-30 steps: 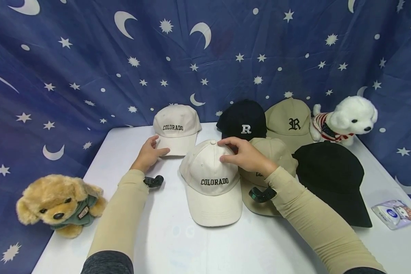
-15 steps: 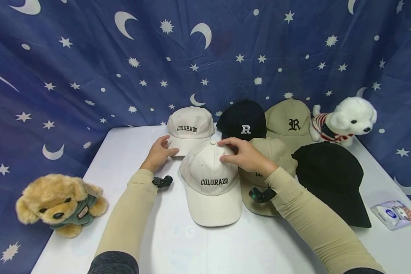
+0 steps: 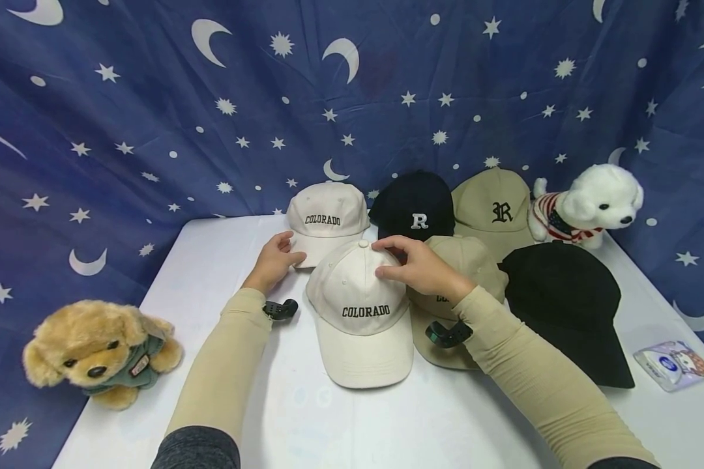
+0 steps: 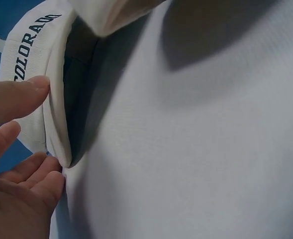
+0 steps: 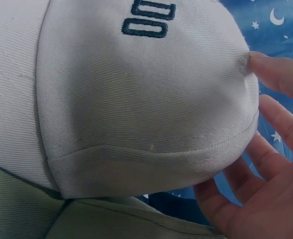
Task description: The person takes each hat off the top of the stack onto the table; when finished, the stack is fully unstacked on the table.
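Note:
At the back left of the table stands a pale Colorado baseball cap (image 3: pixel 328 212). My left hand (image 3: pixel 271 260) holds its brim side; in the left wrist view, the thumb (image 4: pixel 29 94) lies on the brim and curled fingers (image 4: pixel 42 181) meet its corner. Nearer the middle is a cream Colorado baseball cap (image 3: pixel 360 352), its brim facing me. My right hand (image 3: pixel 419 264) grips this cap's crown from the right; in the right wrist view the thumb (image 5: pixel 273 72) dents the fabric, with the other fingers curving around the crown's side.
A khaki Colorado cap (image 3: pixel 478 260) sits under the right wrist. Behind it are a navy R cap (image 3: pixel 413 198) and a khaki R cap (image 3: pixel 489 195); a black cap (image 3: pixel 563 299) lies right. Plush dogs (image 3: pixel 610 195) flank the table, and a tissue pack (image 3: pixel 674 366) lies far right.
My left hand has slid the back pale cap rightward, up close to the navy cap; over the last half second it barely moves. The right hand and the cream cap stay in place.

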Demonstrator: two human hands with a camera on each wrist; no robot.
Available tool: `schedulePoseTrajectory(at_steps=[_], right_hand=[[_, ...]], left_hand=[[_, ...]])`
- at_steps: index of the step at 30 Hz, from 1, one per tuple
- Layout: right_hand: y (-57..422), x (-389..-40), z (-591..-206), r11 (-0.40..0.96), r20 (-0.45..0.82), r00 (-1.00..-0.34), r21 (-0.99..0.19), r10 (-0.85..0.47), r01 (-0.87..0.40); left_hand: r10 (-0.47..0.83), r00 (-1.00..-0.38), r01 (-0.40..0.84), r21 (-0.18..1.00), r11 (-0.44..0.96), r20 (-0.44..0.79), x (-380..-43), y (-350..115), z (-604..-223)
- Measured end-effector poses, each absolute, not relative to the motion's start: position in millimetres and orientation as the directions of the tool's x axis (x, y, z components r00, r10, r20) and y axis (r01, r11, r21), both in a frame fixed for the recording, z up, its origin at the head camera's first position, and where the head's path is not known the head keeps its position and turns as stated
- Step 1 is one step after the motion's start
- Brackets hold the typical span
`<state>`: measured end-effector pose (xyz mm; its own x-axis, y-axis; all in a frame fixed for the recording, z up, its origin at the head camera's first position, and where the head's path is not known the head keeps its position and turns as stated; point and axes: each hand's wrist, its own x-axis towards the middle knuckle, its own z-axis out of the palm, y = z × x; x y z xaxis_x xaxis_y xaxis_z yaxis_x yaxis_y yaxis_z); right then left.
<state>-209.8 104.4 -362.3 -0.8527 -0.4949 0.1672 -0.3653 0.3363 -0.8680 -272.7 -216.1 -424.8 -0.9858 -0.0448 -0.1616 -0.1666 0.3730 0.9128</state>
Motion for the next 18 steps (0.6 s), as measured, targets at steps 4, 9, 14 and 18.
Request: schedulePoseTrajectory(at_steps=[4,9,14,18], right_hand=[[104.5,-210.2,-361.9,0.337,0.167,-0.852,-0.867,-0.497,-0.366],[105.0,-209.9,-361.7,0.333,0.165,-0.854,-0.871,-0.493,-0.360],[105.2,-209.2,-360.8,0.338,0.169,-0.855,-0.867,-0.491,-0.366],[105.2,-208.9,-360.7,0.332,0.188,-0.849,-0.862,-0.494,-0.384]], left_hand=[[-0.036,-0.987,-0.157,0.915,0.372,-0.155,-275.1,-214.0,-425.6],[-0.022,-0.991,-0.133,0.930,0.343,-0.133,-279.9,-212.4,-428.7],[0.000,-0.992,-0.118,0.939,0.322,-0.125,-281.2,-209.7,-430.5],[0.029,-0.992,-0.104,0.945,0.310,-0.119,-280.4,-206.7,-430.3]])
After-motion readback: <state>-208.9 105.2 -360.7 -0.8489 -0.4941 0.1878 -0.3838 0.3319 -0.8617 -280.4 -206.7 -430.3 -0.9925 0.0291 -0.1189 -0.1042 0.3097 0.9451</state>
